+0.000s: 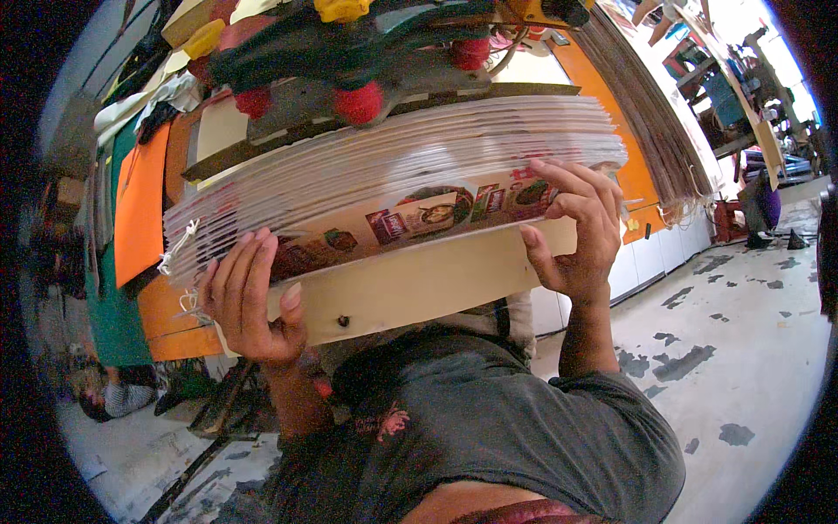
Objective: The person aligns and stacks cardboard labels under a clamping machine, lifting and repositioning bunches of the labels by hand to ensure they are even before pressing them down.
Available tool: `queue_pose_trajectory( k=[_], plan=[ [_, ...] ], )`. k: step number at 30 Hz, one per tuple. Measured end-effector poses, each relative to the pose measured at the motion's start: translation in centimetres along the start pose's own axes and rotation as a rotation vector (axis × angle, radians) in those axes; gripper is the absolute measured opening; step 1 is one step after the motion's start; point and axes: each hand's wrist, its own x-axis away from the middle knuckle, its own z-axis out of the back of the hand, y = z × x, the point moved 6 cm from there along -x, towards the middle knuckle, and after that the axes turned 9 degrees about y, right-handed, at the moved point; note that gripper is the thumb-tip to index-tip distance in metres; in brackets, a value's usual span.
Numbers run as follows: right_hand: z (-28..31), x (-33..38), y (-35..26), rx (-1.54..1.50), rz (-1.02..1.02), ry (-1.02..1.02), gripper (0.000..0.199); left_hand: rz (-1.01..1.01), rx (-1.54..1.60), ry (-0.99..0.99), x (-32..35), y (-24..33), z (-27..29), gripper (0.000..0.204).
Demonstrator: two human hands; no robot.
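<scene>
A thick stack of glossy, clear-edged printed sheets [410,166] lies in front of me; pictures of food on brown show along its near side. My left hand [253,301] rests against the near left corner of the stack, fingers stretched out and thumb standing apart. At the near right corner, my right hand [580,227] touches the printed sheets with spread, slightly bent fingertips, its thumb held away over the cream board [410,284]. That board lies beneath the stack and has a small dark hole near its front edge. Neither hand is wrapped round anything.
Beyond the stack stands a dark green machine part [358,48] with red knobs [358,103]. White string ties [179,249] hang at the left end. Orange panels [142,205] flank the work surface, and a worn white floor [698,349] stretches to the right.
</scene>
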Motion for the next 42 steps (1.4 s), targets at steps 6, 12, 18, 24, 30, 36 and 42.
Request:
queue_pose_trajectory(
  k=[6, 12, 18, 24, 30, 36, 42],
  plan=[
    [0.3, 0.0, -0.5, 0.013, 0.027, 0.031, 0.029, -0.01, -0.02, 0.044, 0.2, 0.5, 0.8, 0.049],
    [0.8, 0.2, -1.0, -0.061, -0.011, 0.062, 0.042, -0.004, -0.018, 0.056, 0.7, 1.1, 1.4, 0.046],
    [-0.5, -1.6, -1.9, 0.09, -0.007, -0.114, 0.073, 0.0, 0.0, -0.029, 1.1, 1.0, 0.1, 0.043],
    [-1.6, -2.0, -1.7, 0.201, 0.018, -0.164, 0.083, 0.008, -0.033, -0.036, 0.7, 1.0, -0.2, 0.045],
    [-1.4, -1.7, -1.7, 0.193, 0.0, -0.146, 0.077, -0.005, -0.004, -0.018, -0.1, 1.1, -0.5, 0.051],
    [-1.4, -1.8, -1.8, 0.172, 0.016, -0.112, 0.073, 0.01, 0.0, -0.063, -0.2, 1.1, -0.6, 0.05],
    [-1.4, -1.1, -1.4, 0.131, 0.046, -0.067, 0.066, 0.009, 0.013, -0.016, 0.1, 1.1, -0.5, 0.046]
  ],
)
